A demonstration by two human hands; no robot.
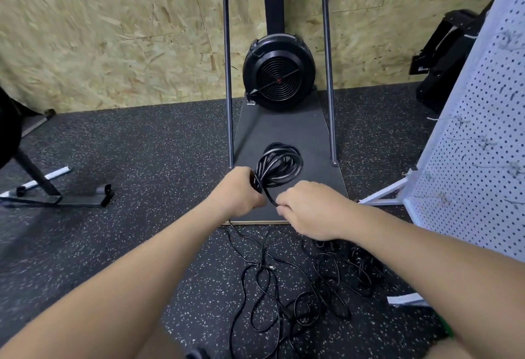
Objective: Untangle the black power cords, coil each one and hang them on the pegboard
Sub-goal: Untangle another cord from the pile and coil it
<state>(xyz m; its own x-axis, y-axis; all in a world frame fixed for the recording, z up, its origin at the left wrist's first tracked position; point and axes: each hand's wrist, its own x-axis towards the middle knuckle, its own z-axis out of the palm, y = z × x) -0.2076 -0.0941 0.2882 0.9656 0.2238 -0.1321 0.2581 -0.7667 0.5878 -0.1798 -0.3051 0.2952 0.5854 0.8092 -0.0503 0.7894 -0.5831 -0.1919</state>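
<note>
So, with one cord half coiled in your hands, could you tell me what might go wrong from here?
The coil is held only at one side by the left hand, so loops could slip and spring open. The strand the right hand pinches seems to run down toward the tangled cords on the floor; pulling it could tighten knots or drag other cords along. The pegboard stands on thin legs, so a snagged cord might tug it.

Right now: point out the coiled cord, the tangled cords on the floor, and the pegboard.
coiled cord (279,164), head view, on the looped bundle above the hands.
tangled cords (298,287), head view, middle of the loose pile on the floor.
pegboard (480,137), head view, on its perforated white face.
</note>
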